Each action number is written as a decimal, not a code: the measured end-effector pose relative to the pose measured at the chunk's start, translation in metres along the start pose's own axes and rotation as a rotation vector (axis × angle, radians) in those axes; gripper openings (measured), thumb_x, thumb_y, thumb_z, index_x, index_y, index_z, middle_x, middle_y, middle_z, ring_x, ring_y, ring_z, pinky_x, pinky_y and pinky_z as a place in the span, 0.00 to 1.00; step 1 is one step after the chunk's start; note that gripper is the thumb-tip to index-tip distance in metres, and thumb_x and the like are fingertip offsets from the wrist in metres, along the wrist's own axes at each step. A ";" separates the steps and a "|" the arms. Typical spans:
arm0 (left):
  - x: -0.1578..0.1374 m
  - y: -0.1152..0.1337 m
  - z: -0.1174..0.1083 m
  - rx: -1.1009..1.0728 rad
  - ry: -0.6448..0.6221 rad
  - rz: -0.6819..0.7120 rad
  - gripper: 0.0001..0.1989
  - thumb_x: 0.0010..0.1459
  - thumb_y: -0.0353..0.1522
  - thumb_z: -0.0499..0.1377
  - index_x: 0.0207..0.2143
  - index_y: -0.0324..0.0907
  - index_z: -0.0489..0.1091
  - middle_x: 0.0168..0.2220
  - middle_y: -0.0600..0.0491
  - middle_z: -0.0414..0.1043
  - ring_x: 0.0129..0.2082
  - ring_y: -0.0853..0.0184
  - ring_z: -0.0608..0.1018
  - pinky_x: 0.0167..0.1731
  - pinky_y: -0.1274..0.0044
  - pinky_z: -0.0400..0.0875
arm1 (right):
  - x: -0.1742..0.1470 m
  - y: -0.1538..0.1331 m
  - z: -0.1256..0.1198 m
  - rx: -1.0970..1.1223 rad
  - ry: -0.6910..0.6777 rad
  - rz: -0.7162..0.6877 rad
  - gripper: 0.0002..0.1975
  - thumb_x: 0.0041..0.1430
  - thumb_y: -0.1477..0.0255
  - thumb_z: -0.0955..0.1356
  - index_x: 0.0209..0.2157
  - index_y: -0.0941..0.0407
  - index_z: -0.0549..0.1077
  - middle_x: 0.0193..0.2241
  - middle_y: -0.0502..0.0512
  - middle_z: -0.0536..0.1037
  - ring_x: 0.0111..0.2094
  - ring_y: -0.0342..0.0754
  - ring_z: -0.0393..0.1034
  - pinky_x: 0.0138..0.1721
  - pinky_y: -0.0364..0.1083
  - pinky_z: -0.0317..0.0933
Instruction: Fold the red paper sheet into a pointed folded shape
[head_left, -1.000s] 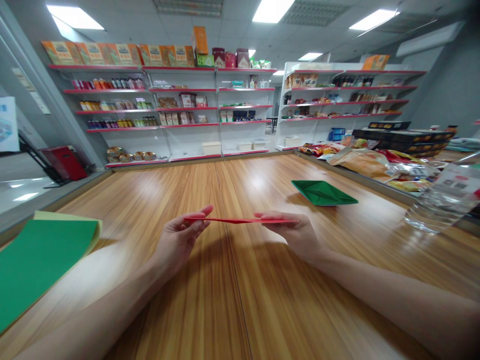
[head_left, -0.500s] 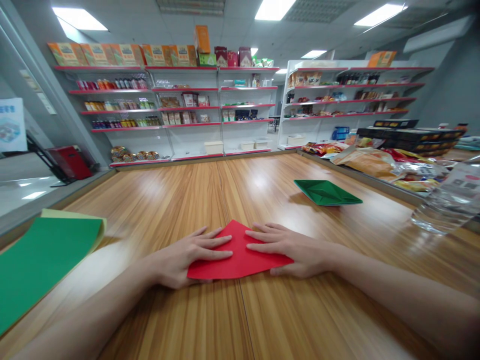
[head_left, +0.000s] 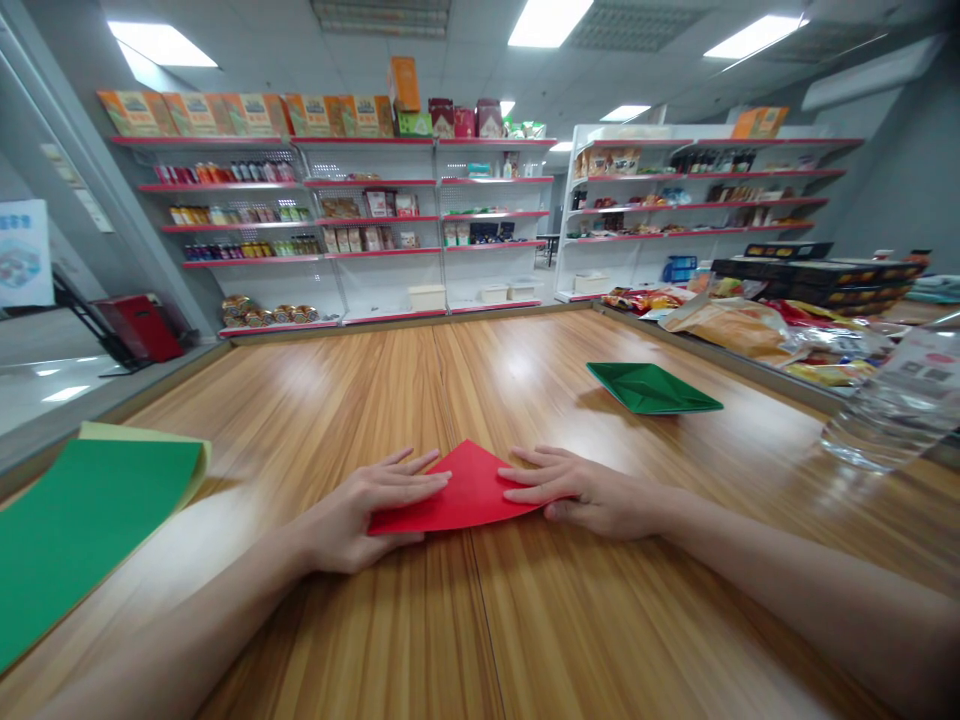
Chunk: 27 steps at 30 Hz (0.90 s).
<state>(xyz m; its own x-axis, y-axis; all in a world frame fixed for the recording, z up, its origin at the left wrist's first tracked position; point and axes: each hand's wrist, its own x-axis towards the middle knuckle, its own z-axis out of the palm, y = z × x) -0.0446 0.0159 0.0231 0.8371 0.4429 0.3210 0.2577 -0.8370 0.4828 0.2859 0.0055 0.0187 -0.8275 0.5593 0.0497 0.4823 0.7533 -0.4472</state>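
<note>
A red folded paper (head_left: 466, 492), triangular with its point away from me, lies flat on the wooden table (head_left: 480, 620). My left hand (head_left: 360, 510) presses its left side with flat, spread fingers. My right hand (head_left: 592, 492) presses the right side the same way. Neither hand grips anything. A green folded paper shape (head_left: 651, 388) rests farther off to the right, apart from both hands.
A stack of green and yellow paper sheets (head_left: 75, 530) lies at the left table edge. A clear plastic bottle (head_left: 896, 400) and snack packets (head_left: 742, 325) sit at the right. Shop shelves (head_left: 360, 220) with goods stand behind the table.
A second ago both hands held the red paper up, edge-on, above the table. They laid it down and now press it flat; the fingers have since slid outward a little.
</note>
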 end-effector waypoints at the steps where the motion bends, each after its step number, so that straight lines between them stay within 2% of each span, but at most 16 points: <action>1: 0.001 0.004 0.001 -0.008 0.034 0.019 0.32 0.53 0.23 0.59 0.60 0.51 0.59 0.57 0.46 0.63 0.60 0.52 0.60 0.59 0.53 0.50 | 0.000 0.000 0.001 -0.012 0.005 0.002 0.24 0.65 0.72 0.61 0.60 0.42 0.57 0.62 0.47 0.56 0.65 0.53 0.40 0.63 0.61 0.38; 4: 0.004 0.010 0.000 -0.093 -0.037 0.078 0.34 0.50 0.18 0.57 0.58 0.50 0.62 0.54 0.45 0.67 0.56 0.53 0.68 0.56 0.59 0.60 | -0.001 0.000 0.003 -0.033 0.041 -0.032 0.28 0.62 0.76 0.63 0.60 0.43 0.57 0.62 0.48 0.57 0.65 0.53 0.42 0.62 0.60 0.40; 8: 0.006 0.009 -0.008 -0.097 -0.137 0.078 0.32 0.51 0.20 0.58 0.58 0.48 0.63 0.55 0.46 0.67 0.57 0.54 0.66 0.57 0.60 0.59 | -0.001 0.002 0.004 -0.059 0.078 -0.088 0.31 0.58 0.79 0.65 0.61 0.45 0.57 0.61 0.51 0.60 0.65 0.53 0.44 0.63 0.59 0.41; 10: 0.006 0.009 -0.010 -0.020 -0.191 0.072 0.31 0.53 0.24 0.58 0.60 0.45 0.60 0.57 0.45 0.65 0.59 0.55 0.64 0.58 0.60 0.57 | -0.001 0.003 0.005 -0.082 0.072 -0.100 0.33 0.57 0.81 0.64 0.61 0.46 0.56 0.61 0.51 0.60 0.64 0.52 0.45 0.63 0.59 0.41; 13: 0.009 0.016 -0.005 0.215 -0.272 0.042 0.28 0.57 0.29 0.57 0.61 0.40 0.57 0.59 0.42 0.62 0.59 0.56 0.64 0.57 0.63 0.61 | -0.001 0.004 0.005 -0.110 0.064 -0.105 0.34 0.56 0.82 0.63 0.62 0.47 0.55 0.61 0.51 0.60 0.64 0.50 0.47 0.63 0.58 0.42; 15: 0.012 0.023 0.002 0.421 -0.251 -0.002 0.22 0.62 0.31 0.51 0.59 0.37 0.61 0.59 0.40 0.61 0.58 0.55 0.66 0.54 0.64 0.65 | 0.000 0.003 0.006 -0.131 0.077 -0.112 0.34 0.55 0.82 0.64 0.62 0.48 0.56 0.61 0.52 0.60 0.64 0.50 0.47 0.63 0.58 0.43; 18: 0.017 0.028 0.013 0.552 -0.267 0.033 0.20 0.65 0.31 0.45 0.55 0.32 0.65 0.56 0.37 0.65 0.56 0.53 0.69 0.53 0.63 0.67 | 0.000 0.001 0.009 -0.181 0.132 -0.151 0.34 0.53 0.82 0.65 0.61 0.50 0.59 0.59 0.54 0.63 0.64 0.52 0.47 0.62 0.59 0.44; 23: 0.017 0.024 0.018 0.571 -0.253 0.017 0.20 0.65 0.29 0.45 0.55 0.29 0.64 0.54 0.35 0.66 0.53 0.54 0.71 0.52 0.65 0.68 | 0.004 -0.004 0.017 -0.148 0.314 -0.213 0.23 0.58 0.77 0.66 0.56 0.52 0.66 0.52 0.55 0.73 0.57 0.49 0.62 0.60 0.54 0.51; 27: 0.014 0.019 0.013 0.488 -0.206 -0.059 0.19 0.66 0.31 0.45 0.55 0.34 0.64 0.50 0.39 0.72 0.47 0.57 0.77 0.44 0.68 0.73 | 0.007 -0.002 0.021 0.035 0.262 -0.129 0.19 0.62 0.73 0.65 0.54 0.49 0.68 0.51 0.52 0.74 0.52 0.47 0.69 0.61 0.55 0.49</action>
<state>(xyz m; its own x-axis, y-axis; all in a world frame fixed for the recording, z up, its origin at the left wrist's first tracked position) -0.0215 0.0022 0.0264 0.8793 0.4622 0.1144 0.4603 -0.8866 0.0442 0.2728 0.0008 0.0010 -0.7767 0.5335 0.3347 0.3643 0.8141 -0.4524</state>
